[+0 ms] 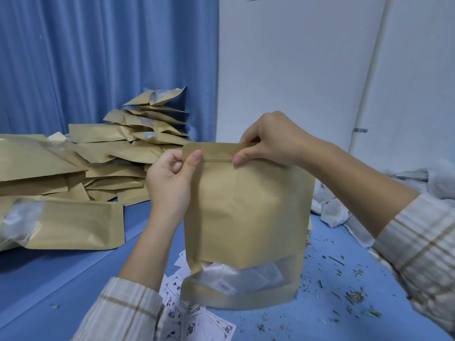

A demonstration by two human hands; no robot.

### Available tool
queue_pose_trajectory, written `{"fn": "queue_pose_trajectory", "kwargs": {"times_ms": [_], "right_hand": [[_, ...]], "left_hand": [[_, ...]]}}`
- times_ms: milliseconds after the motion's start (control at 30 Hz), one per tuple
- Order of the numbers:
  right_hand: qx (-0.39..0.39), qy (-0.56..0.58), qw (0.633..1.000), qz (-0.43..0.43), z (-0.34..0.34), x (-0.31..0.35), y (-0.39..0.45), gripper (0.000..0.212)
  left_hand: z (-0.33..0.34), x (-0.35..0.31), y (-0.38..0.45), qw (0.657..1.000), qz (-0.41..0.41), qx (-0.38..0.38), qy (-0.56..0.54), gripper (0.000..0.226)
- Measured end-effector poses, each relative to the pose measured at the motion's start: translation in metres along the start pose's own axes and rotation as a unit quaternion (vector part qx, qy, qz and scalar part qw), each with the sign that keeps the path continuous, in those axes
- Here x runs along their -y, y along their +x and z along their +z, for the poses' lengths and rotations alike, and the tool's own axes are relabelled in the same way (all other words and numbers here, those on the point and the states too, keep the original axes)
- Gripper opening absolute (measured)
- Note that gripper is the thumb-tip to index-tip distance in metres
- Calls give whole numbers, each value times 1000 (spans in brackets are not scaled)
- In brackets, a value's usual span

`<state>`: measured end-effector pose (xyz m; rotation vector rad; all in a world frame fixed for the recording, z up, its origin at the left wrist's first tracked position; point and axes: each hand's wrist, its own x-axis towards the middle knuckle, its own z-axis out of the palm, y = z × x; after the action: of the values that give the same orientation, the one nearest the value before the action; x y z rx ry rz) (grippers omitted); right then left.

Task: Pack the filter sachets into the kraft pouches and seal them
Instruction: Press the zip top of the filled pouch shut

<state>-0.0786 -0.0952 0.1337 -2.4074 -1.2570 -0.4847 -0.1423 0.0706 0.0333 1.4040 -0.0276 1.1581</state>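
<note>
In the head view, a pouch [246,217] is standing upright on the blue tabletop [61,271], close to the near edge and about in the middle. Through its clear window near the bottom, white sachets [236,276] are showing inside.

The left hand [170,180] is pinching the top left corner of the pouch, with the thumb pressing on the zip strip. The right hand [268,141] is pinching the top right part of the same strip between thumb and fingers. Both hands are holding the pouch up by its top.

A big pile [81,168] of other pouches is lying along the left side, reaching back to the blue curtain [98,57]. More white sachets [344,210] are lying at the right edge. Printed paper slips [187,318] are lying under and in front of the pouch. Green crumbs [349,296] are lying scattered on the right near side.
</note>
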Motion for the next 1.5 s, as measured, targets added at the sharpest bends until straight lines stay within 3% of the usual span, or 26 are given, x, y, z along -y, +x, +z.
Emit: {"fn": "queue_pose_trajectory", "kwargs": {"times_ms": [233,767,1000,1067,1200,1300,1367,1433,1500], "right_hand": [[28,-23,999,7,-7,-15,-7,21],[-21,-8,999,39,-16,-53,-38,54],[-67,48,993,86,-13,-71,-48,38],[-85,68,989,99,-9,-75,-51,37],[-146,208,960,122,7,-80,-58,27],[-194,369,899,135,30,-80,-64,23],[-167,449,864,157,48,-81,-73,37],[-78,462,863,188,65,-83,-86,49],[25,443,871,210,85,-85,-100,43]], "left_hand": [[-3,3,2,1000,5,-18,3,34],[-17,20,13,999,-21,-43,-18,31],[-17,26,15,997,-43,-52,-47,22],[-19,29,11,996,-68,-19,-62,10],[-26,43,-7,966,-204,151,-48,63],[-32,55,-17,942,-274,189,-42,70],[-33,58,-18,945,-282,154,-55,62],[-31,56,-18,948,-276,129,-90,54],[-29,52,-17,944,-283,100,-136,46]]}}
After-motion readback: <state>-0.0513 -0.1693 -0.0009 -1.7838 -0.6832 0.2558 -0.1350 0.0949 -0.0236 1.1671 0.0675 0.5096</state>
